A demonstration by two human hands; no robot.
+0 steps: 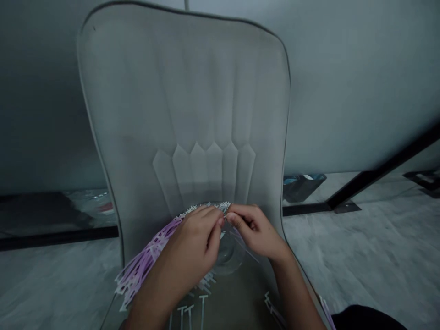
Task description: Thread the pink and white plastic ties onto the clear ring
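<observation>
My left hand [197,238] and my right hand [256,229] meet over the chair seat, each with thumb and forefinger pinched, fingertips nearly touching. What lies in the pinches is too small and covered to make out. Beside and behind my left hand spreads a pile of thin purple strips [151,252] with white T-shaped ends. Small white ends [225,206] crowd just behind the fingertips. A clear round plastic dish [227,263] sits below the hands, partly hidden. Under my right hand a few thin pale strips [249,250] slant downward.
The grey padded chair [206,101] rises in front of me. Loose white T-ended strips [202,305] lie on the seat near me, more [271,305] by my right forearm. A dark open bag or box [304,188] stands behind the chair at right, near a black metal bar [381,169].
</observation>
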